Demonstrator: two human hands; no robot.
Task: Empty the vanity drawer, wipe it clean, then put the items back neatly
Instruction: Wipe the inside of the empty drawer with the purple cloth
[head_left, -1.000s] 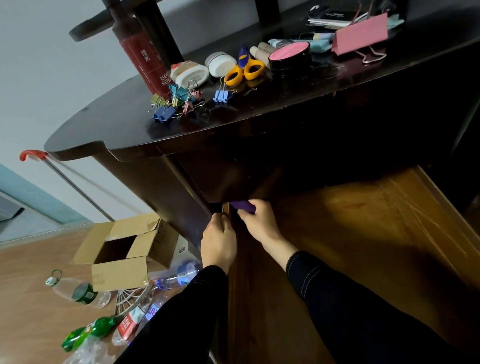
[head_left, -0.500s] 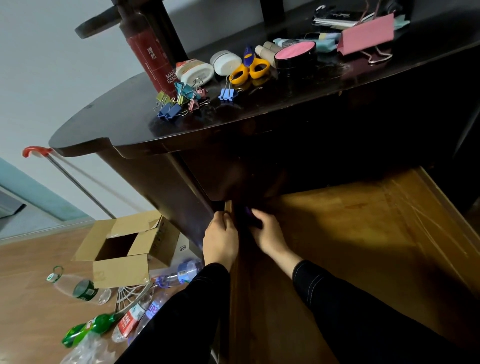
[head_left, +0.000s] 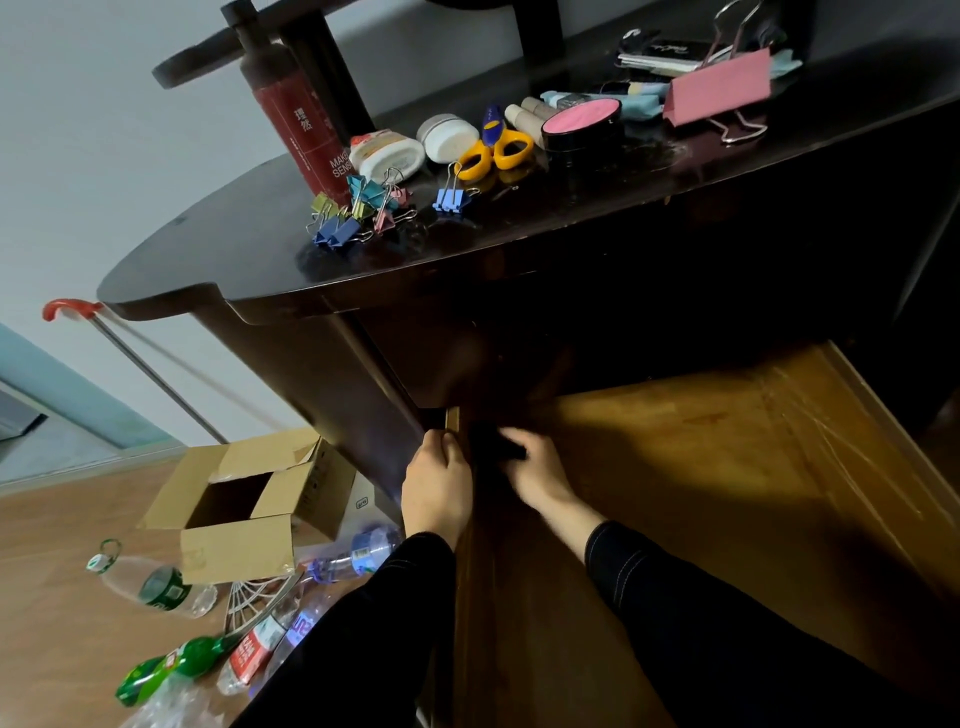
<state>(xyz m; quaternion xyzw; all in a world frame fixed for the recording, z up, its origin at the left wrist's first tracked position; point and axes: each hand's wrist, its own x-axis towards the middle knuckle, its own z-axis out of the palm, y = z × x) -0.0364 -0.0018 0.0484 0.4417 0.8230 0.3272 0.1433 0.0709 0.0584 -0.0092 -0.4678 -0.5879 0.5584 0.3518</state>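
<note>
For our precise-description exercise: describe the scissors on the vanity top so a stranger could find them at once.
Look at the dark vanity top. In its row of toiletries, the scissors lie between a white round jar and a pink-lidded black compact. Only they have yellow loop handles.

Head view, angled down, close over drawer (head_left: 727, 467)

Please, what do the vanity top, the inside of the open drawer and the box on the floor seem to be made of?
Vanity top: probably dark lacquered wood; it is glossy and reflects the clips. Drawer bottom: lighter brown wood or veneer, with grain and a soft sheen. Box: plain brown cardboard, matte, with folded flaps.
</note>
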